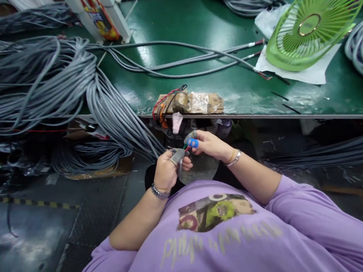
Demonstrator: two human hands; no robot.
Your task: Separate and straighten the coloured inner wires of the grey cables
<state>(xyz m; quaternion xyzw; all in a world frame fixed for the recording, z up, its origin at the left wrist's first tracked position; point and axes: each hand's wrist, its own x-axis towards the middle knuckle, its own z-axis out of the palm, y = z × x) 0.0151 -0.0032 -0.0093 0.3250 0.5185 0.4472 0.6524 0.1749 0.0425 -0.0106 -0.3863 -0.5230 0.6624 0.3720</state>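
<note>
Hands meet below the green bench [216, 94]: the left hand [165, 171], fingers taped, is closed around a grey cable [126, 128] end, while the right hand [210, 145] pinches its thin coloured wires [186, 147]. Keeping the cable gripped close to the end should steady the work.

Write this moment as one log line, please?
left hand: grips grey cable end | right hand: pinches its thin wires, taped fingertips | cable bundle: hangs off green table | fan: lying tilted
</note>
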